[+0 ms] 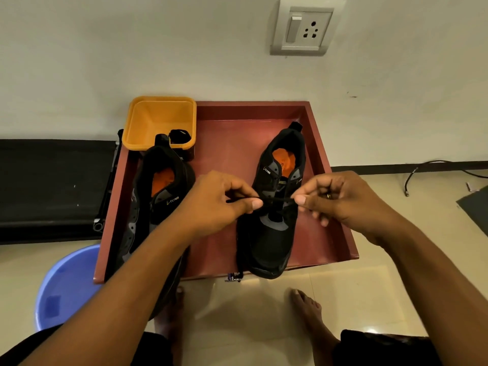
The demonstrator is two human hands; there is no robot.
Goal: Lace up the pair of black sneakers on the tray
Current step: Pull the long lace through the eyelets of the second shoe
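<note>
Two black sneakers with orange insoles lie on a red-brown tray (232, 122), heels toward the wall. The right sneaker (272, 241) lies between my hands. A black lace (277, 199) runs taut across its middle. My left hand (216, 204) pinches one end of that lace between thumb and fingers. My right hand (340, 199) pinches the other end. The left sneaker (155, 186) lies at the tray's left side, partly hidden by my left forearm. A second black lace (179, 136) lies coiled in an orange tub (148, 120).
The orange tub stands on the tray's far left corner. A blue plastic basin (66, 286) is on the floor at the lower left. A black bench (52, 186) runs along the wall at left. My bare feet (309, 310) are below the tray. A wall socket (303, 27) is above.
</note>
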